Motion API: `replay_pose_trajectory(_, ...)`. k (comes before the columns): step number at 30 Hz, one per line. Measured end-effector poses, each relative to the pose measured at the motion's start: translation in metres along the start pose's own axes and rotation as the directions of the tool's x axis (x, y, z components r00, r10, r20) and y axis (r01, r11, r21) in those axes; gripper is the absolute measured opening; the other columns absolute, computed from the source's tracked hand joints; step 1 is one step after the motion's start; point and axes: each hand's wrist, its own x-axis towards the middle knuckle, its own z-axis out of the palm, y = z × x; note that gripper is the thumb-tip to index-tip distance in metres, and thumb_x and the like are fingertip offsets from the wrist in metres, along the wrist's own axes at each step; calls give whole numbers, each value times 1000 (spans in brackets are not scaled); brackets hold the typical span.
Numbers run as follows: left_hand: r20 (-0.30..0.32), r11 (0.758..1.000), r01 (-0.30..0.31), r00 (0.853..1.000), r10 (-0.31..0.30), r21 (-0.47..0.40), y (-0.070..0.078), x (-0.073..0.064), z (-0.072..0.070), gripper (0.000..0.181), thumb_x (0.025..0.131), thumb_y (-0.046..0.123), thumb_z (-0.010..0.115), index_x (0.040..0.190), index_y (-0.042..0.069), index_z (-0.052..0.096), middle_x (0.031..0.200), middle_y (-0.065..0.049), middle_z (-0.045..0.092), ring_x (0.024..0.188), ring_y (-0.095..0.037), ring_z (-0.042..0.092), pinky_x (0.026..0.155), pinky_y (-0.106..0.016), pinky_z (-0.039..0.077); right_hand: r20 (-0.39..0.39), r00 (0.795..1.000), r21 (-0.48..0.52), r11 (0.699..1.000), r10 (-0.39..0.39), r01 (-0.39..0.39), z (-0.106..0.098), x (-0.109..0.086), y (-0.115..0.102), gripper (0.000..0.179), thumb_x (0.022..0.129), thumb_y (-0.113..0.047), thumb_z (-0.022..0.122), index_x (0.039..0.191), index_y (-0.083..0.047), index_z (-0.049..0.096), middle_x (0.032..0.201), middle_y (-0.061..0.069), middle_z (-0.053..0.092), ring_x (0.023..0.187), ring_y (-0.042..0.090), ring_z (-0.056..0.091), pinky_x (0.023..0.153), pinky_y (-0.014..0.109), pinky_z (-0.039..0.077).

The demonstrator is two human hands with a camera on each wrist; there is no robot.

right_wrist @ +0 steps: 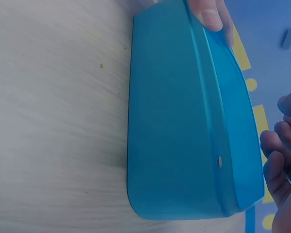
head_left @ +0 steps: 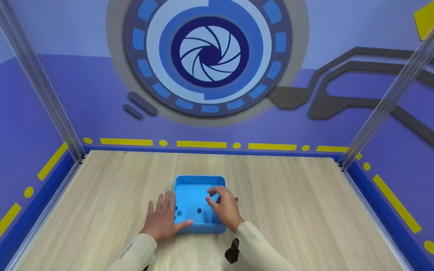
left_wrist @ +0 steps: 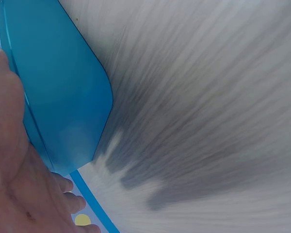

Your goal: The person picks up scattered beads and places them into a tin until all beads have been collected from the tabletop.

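Observation:
A light-blue rectangular bin [head_left: 202, 228] stands on the table, with several small dark marbles [head_left: 199, 210] on its floor, mostly toward the left side. My left hand [head_left: 161, 222] lies along the bin's left wall with its fingers stretched out; its thumb reaches over the front rim. Over the right part of the bin, my right hand [head_left: 226, 207] is curled, thumb and forefinger pinching a small dark marble [head_left: 211, 194] between their tips. The right wrist view shows the curled fingers [right_wrist: 274, 165] above the rim, the marble hidden there.
Another small dark ball [head_left: 236, 199] shows just right of the right hand, outside the bin. The wood-grain table [head_left: 292, 210] extends on both sides. Blue printed panels [head_left: 89, 101] and metal posts [head_left: 382, 101] enclose it at the back and sides.

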Motion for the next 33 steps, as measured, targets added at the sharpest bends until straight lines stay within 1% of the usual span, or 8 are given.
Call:
replay_pose_trajectory(4, -6, 1000, 6, 1000, -6, 5, -1, 0, 1, 114, 74, 78, 58, 153, 4, 23, 160, -17, 24, 146, -43, 21, 114, -68, 13, 5, 1000, -10, 1000, 21, -20, -1, 0, 0, 21, 90, -24, 69, 108, -13, 67, 98, -4, 66, 71, 4, 51, 65, 17, 46)
replay_pose_trajectory(7, -4, 1000, 13, 1000, -13, 17, -2, 0, 2, 114, 74, 79, 57, 153, 5, 22, 160, -17, 22, 147, -42, 19, 114, -67, 12, 6, 999, -10, 999, 37, -37, -2, 1, 0, 19, 90, -25, 69, 107, -16, 67, 98, -5, 65, 73, 5, 52, 65, 17, 46)
replay_pose_trajectory(12, -1, 1000, 15, 1000, -15, 24, -2, 1, 4, 115, 74, 79, 57, 153, 4, 22, 160, -18, 22, 147, -43, 19, 114, -68, 11, -7, 999, -5, 999, 32, -32, -4, 0, 2, 16, 89, -24, 70, 104, -20, 67, 97, -5, 65, 72, 5, 51, 65, 17, 47)
replay_pose_trajectory(14, 1, 1000, 15, 1000, -15, 21, -2, 2, 4, 115, 74, 79, 57, 153, 4, 22, 160, -18, 22, 147, -43, 19, 114, -68, 11, -11, 1000, -7, 1000, 20, -20, -4, 0, 3, 16, 89, -23, 70, 104, -19, 67, 96, -4, 65, 72, 5, 51, 65, 18, 47)
replay_pose_trajectory(21, 12, 1000, 14, 1000, -14, 25, -2, 3, 5, 116, 74, 80, 56, 154, 4, 19, 160, -18, 21, 147, -43, 18, 114, -67, 11, -5, 999, -14, 999, 47, -47, -7, 0, 7, 18, 90, -25, 69, 106, -17, 67, 97, -5, 64, 74, 6, 52, 67, 17, 47)
replay_pose_trajectory(26, 9, 1000, 10, 1000, -10, 22, -2, 2, 3, 115, 74, 79, 56, 154, 4, 20, 160, -18, 21, 147, -42, 18, 115, -67, 12, -6, 999, -5, 999, 52, -52, -10, -1, 11, 18, 90, -24, 69, 106, -16, 67, 97, -4, 64, 76, 8, 53, 67, 17, 47)
replay_pose_trajectory(28, -2, 1000, 4, 1000, -4, 16, -2, 1, 3, 115, 74, 78, 58, 153, 4, 21, 160, -18, 23, 147, -43, 20, 114, -67, 13, -13, 999, -6, 999, 42, -42, -11, 0, 13, 18, 90, -23, 69, 106, -15, 67, 96, -4, 64, 76, 10, 54, 67, 17, 46)
replay_pose_trajectory(33, -17, 1000, -3, 1000, 3, 7, -1, 1, 2, 115, 73, 77, 60, 153, 3, 23, 159, -19, 25, 146, -43, 22, 113, -68, 16, -32, 999, 5, 1000, 26, -26, -15, 1, 18, 17, 90, -21, 69, 105, -13, 68, 96, -2, 65, 80, 19, 59, 68, 19, 46)
